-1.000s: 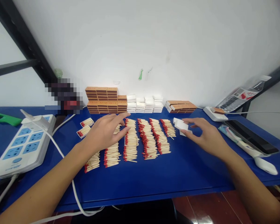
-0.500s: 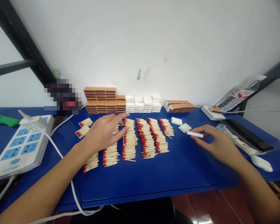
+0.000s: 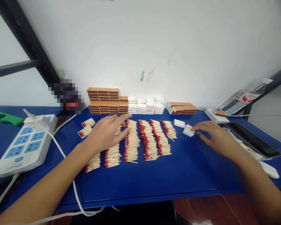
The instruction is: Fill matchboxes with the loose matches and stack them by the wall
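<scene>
Over the rows of red-headed matches (image 3: 150, 140) hovers my left hand (image 3: 109, 132), its fingers stretched out and holding nothing. It hides part of the leftmost rows. My right hand (image 3: 208, 134) is at the right, fingers apart, with a fingertip at the edge of a white matchbox tray (image 3: 188, 130). That tray appears to rest on another one. A further white tray (image 3: 179, 123) lies just behind it to the left. Two trays filled with matches (image 3: 85, 132) lie on the blue table left of my left hand.
Along the wall stand stacked brown matchboxes (image 3: 107, 107), white tray stacks (image 3: 146, 107) and a pile of brown sleeves (image 3: 184, 108). A power strip (image 3: 25, 143) with cables is at left. At right lie a phone (image 3: 253, 137) and a plastic bottle (image 3: 245, 95).
My right hand has set its white tray down at the loose tray and let go of it. My left hand has hardly moved. The view has shifted slightly.
</scene>
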Available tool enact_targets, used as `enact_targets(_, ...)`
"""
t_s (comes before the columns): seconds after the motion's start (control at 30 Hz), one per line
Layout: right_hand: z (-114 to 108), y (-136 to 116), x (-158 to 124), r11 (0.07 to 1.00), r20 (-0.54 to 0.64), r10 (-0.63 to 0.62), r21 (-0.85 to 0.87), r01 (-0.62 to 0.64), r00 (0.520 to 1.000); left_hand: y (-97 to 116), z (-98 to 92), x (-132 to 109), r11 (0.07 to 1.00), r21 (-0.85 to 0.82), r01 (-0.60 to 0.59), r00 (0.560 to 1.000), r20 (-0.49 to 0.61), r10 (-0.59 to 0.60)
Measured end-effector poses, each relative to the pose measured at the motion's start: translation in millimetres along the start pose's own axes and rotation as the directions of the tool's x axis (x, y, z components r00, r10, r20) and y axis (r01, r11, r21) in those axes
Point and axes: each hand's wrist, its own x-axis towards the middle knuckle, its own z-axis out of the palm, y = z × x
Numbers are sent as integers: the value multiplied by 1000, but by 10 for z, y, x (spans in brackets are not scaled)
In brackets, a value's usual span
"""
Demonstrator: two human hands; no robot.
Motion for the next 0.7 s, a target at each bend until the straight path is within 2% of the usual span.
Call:
enact_targets(0.17, 13, -106, 48, 999, -37, 30, -17, -31, 999, 2, 1, -1, 1000, 8, 3, 1000, 0, -3)
enact_targets(0.27, 53, -113, 78, 992, 22, 126, 30, -126, 992, 0, 2, -2, 1000, 10, -3, 1000, -5, 3)
enact_targets(0.47, 135, -76, 124, 898, 144, 405, 127, -422, 903, -22, 2, -10, 999, 26, -24, 999, -25, 25)
enact_targets(0.6, 121, -131, 139, 859, 148, 467, 156, -487, 872, -30, 14, -18, 999, 42, -26, 999, -33, 27)
enact_targets(0.7, 67, -269, 228, 836, 77, 516, 171, -521, 853, -18, 21, -23, 999, 36, -29, 999, -27, 30)
